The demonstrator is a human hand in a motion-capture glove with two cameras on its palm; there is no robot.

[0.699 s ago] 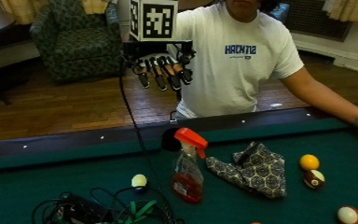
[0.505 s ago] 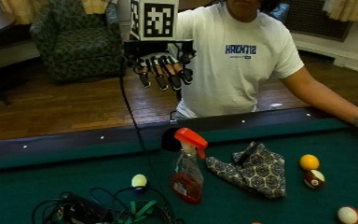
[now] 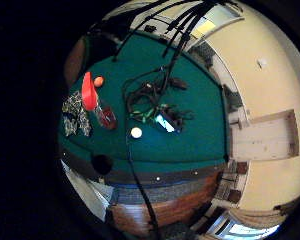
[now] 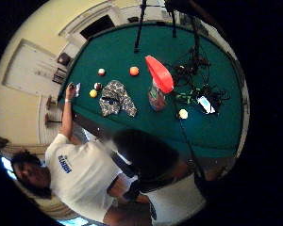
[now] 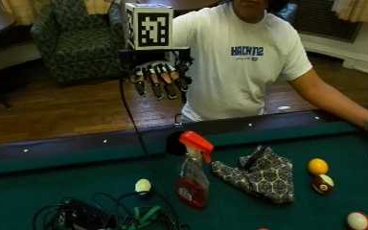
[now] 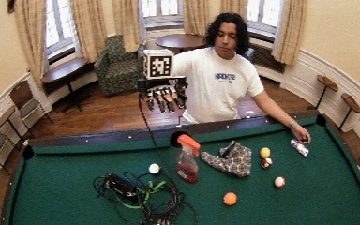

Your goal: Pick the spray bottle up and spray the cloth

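The gloved right hand is held in the air above the table's near rail, its fingers hanging straight, slightly apart, and nothing is gripped by them. Below and in front of the fingertips the spray bottle is seen upright on the green felt, with some red liquid in its lower part, and the patterned cloth lies just beside it. The bottle's label cannot be read, and the bare hand is partly cut off in the outside view.

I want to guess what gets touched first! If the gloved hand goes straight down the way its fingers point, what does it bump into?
Probably the pool table's rail, not the spray bottle, which stands farther in. The right hand hangs open above the edge; depth is uncertain.
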